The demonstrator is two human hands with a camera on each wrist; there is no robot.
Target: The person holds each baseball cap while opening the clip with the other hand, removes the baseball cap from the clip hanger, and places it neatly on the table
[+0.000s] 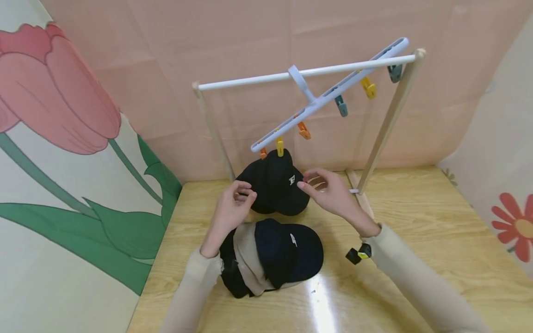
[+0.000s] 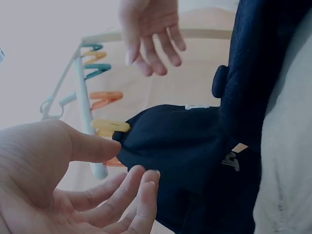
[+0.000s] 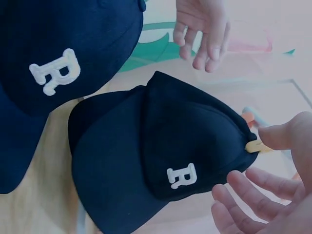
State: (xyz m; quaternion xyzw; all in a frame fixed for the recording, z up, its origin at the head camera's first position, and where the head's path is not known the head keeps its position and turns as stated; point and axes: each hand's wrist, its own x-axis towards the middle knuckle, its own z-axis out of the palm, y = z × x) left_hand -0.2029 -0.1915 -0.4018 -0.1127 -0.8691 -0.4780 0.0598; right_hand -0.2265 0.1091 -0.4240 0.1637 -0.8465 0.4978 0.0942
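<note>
A black cap with a white letter R hangs from the low left end of a pale blue clip hanger. A yellow clip bites its top, with an orange clip just beside it. My left hand hovers at the cap's left side, fingers loosely bent around nothing. On the other side my right hand is held near the brim, thumb and fingers apart. In the right wrist view the hanging cap shows its R, and the right hand has nothing in its grasp.
On the wooden table, a stack of caps, navy on top and beige beneath, lies in front of the rack. The rack has a white bar and wooden posts. More clips, such as a yellow one, dangle along the tilted hanger.
</note>
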